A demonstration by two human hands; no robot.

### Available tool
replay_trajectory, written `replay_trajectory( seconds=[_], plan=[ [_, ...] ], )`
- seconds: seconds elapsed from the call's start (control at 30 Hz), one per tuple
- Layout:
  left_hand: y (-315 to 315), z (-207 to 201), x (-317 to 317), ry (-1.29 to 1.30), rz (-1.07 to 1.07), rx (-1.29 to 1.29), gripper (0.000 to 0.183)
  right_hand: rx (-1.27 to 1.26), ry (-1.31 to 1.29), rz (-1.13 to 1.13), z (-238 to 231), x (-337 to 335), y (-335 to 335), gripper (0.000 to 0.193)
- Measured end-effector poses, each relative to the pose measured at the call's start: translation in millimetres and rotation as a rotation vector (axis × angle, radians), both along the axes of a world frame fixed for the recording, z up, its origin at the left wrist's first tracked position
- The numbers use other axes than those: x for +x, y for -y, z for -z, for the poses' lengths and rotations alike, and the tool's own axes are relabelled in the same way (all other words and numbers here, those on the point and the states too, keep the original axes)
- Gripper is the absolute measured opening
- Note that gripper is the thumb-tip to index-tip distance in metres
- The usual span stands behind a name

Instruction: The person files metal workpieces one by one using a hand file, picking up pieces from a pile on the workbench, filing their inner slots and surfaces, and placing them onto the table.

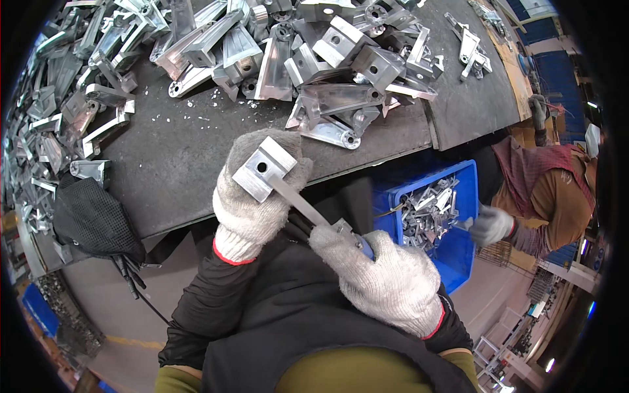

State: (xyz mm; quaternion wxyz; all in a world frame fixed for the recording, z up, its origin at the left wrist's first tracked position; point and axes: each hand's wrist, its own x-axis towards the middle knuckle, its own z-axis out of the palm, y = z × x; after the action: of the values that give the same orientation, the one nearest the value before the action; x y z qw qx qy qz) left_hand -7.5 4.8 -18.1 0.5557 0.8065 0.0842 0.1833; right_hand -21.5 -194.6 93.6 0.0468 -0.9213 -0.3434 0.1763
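Observation:
In a white-and-grey knit glove, my left hand (247, 215) is closed around a silver cast-metal bracket (278, 157). The bracket's flat, grooved end with one round hole faces up; the glove hides the rest. My right hand (393, 278), gloved the same way, grips a flat-bladed hand tool (303, 206) with a bluish handle, mostly covered by the fingers. The blade points up and to the left, its tip touching or very close to the bracket's edge beside the hole. Both hands are in front of the table's near edge.
Similar brackets (331, 101) lie heaped on the dark table (177, 170), with small metal chips among them. A black mesh bag (98, 213) rests at the left edge. To the right, a blue bin (466, 196) holds metal scraps; a co-worker's gloved hand (491, 226) is beside it.

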Motion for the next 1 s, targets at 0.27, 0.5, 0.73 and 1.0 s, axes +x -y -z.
replay_trajectory(
  seconds=[0.27,0.5,0.73,1.0],
  plan=[
    [2,-2,0,-0.089,-0.007,-0.167,0.042,0.16,-0.115,0.016,8,7,10,0.068],
    [2,5,-4,-0.009,-0.012,-0.139,0.043,0.455,-0.955,0.109,15,30,21,0.072],
    [4,5,-3,-0.016,-0.029,-0.214,0.042,0.376,-0.981,0.073,5,35,22,0.07],
    [4,-3,-2,-0.063,-0.049,-0.242,0.042,0.186,-0.422,-0.03,7,30,17,0.064]
  ],
)
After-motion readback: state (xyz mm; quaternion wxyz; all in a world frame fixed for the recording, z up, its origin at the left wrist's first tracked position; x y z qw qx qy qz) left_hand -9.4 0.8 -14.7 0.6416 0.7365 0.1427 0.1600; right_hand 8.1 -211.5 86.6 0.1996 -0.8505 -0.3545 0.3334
